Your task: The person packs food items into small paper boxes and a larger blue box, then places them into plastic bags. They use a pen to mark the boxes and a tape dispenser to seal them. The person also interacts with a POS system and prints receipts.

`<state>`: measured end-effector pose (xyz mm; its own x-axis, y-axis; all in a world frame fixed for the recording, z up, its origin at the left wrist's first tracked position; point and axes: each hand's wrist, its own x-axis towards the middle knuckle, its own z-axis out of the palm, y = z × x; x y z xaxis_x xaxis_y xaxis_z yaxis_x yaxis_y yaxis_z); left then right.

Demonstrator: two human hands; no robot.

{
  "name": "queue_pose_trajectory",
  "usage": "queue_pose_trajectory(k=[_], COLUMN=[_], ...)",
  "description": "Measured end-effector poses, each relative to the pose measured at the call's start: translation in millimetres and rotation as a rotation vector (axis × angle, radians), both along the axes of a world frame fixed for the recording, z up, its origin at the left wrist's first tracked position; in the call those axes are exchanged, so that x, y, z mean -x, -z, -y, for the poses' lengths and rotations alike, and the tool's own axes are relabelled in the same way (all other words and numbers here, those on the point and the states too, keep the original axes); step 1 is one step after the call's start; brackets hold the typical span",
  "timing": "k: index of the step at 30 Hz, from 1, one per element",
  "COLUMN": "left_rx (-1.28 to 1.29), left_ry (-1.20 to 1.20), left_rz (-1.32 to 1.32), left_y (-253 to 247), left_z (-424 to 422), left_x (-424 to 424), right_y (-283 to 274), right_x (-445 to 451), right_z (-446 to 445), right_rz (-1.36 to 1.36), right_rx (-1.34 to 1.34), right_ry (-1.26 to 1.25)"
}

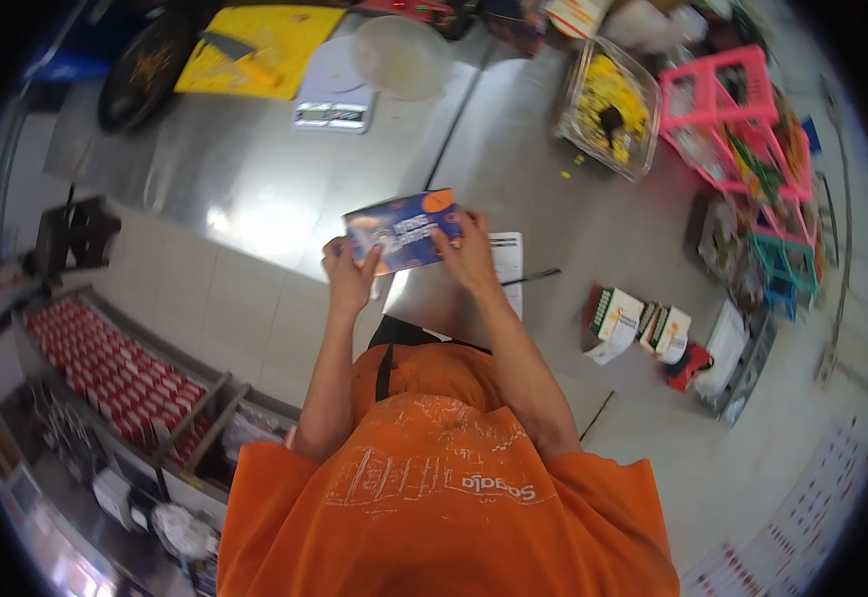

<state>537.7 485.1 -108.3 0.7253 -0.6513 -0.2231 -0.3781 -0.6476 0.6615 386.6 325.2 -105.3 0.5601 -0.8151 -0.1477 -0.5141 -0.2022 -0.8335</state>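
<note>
Both hands hold a flat dark-blue and orange printed card or packet (405, 230) above the edge of a steel table (292, 179). My left hand (352, 272) grips its left end, with the thumb on the printed face. At the other end, my right hand (467, 250) pinches it between thumb and fingers. The fingers behind it are partly hidden. Beneath and beside my right hand lies a white printed sheet (508, 261), with a black pen (542, 277) across it.
A digital kitchen scale (333, 116), a yellow cutting board (202, 71) with a knife (232, 49), and a black pan (143, 74) stand at the back. A clear tray of yellow food (613, 104), pink baskets (732, 119) and small cartons (616, 317) are to the right.
</note>
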Motion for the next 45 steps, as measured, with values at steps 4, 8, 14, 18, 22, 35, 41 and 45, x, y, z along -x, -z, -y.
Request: queue_pose_trajectory(k=[4,8,14,18,22,35,41,45], left_rx=[0.252,0.376,0.309,0.285,0.261,0.252,0.299,0.28], left_ry=[-0.04,-0.037,0.182,0.065,-0.082,-0.27,-0.418,-0.361], left_rz=[-0.36,-0.92,-1.366,-1.525,-1.492,-1.385,-1.488,-1.514], left_y=[19.2,-64.6,-104.7,-71.8,-69.5,-118.4,-123.5,-140.1], left_z=[-27.6,-7.0,40.1,22.0,26.9,76.7,99.4,108.8], left_x=[-4.3,21.9,134.7,204.4,251.4,331.7,331.5,326.9], right_y=[-35.3,-82.5,-85.8,-73.8,-43.1,33.5,-32.0,-148.4], right_x=[-7.1,53.5,221.3,433.9,676.7,730.4,624.4,436.4], right_z=[-9.2,-2.5,5.8,22.9,41.5,24.5,29.2,10.9], right_rz=[0.305,0.377,0.335,0.058,-0.313,0.035,-0.029,0.291], right_rx=[-0.099,-0.321,-0.274,0.057,0.296,-0.026,0.01,-0.288], right_ry=[0.04,-0.037,0.345,0.915,1.523,1.188,1.044,0.434])
